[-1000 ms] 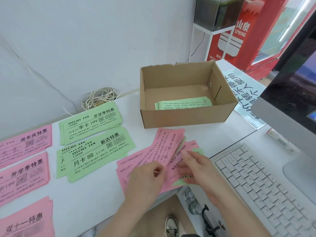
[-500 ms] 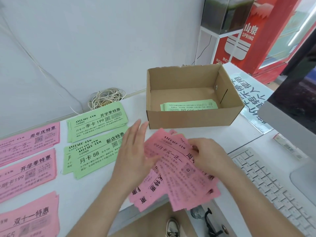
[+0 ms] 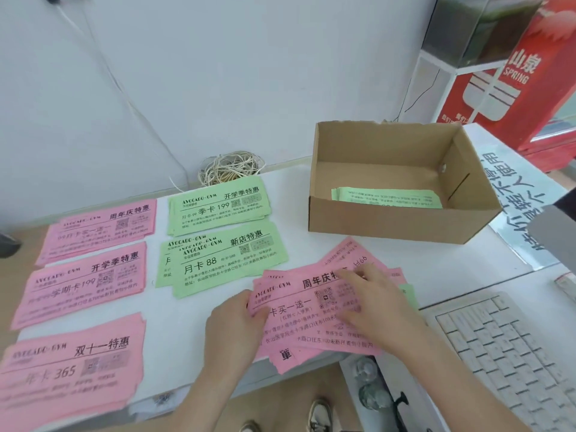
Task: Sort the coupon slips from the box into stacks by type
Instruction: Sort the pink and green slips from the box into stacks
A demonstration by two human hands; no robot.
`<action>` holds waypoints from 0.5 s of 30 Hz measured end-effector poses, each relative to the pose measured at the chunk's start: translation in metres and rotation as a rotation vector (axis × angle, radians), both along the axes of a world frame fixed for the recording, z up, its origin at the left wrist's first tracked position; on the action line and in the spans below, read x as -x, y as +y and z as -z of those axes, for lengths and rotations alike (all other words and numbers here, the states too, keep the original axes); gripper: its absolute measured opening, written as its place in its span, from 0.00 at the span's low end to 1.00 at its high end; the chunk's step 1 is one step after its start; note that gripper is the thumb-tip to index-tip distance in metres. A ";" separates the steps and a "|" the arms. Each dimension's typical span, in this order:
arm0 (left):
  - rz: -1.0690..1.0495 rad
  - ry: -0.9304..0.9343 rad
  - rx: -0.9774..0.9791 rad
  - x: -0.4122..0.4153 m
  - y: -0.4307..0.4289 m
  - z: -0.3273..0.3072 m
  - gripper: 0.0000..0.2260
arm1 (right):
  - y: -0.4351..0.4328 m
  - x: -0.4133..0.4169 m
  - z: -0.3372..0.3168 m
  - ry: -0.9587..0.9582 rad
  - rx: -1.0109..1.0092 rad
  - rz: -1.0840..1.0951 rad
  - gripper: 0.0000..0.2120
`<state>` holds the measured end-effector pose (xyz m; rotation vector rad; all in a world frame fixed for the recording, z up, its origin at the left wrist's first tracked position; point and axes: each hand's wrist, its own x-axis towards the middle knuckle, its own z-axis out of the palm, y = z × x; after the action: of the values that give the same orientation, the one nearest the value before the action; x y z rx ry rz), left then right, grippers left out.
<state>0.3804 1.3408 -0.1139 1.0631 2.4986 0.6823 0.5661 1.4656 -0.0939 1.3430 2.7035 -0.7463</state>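
Lengthwise left-to-right, top pink slip [image 3: 296, 305], print upright.

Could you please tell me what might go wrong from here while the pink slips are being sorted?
1. The pink bundle under the left hand and right hand overhangs the front edge of the table; loose slips could slide to the floor.
2. A green slip peeks from beneath it and may get carried into a pink stack.
3. Some slips lie turned the other way, so a type could be misread.
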 end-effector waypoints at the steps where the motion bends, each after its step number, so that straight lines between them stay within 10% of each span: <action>1: 0.012 0.055 0.014 0.000 -0.002 0.002 0.05 | -0.005 -0.001 0.004 -0.006 0.020 -0.014 0.33; 5: 0.232 0.330 -0.028 0.003 -0.005 0.010 0.34 | -0.010 -0.001 0.013 0.009 0.004 -0.031 0.34; 8: 0.595 0.301 0.085 -0.013 0.005 0.006 0.30 | -0.007 -0.003 0.013 0.013 0.010 -0.042 0.35; 15: 0.704 0.476 0.227 -0.025 0.014 0.011 0.24 | -0.007 -0.032 0.008 0.083 0.068 0.125 0.33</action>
<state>0.4052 1.3552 -0.1251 2.0251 2.2023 -0.0709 0.5983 1.4584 -0.1023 1.5091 2.6475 -0.9157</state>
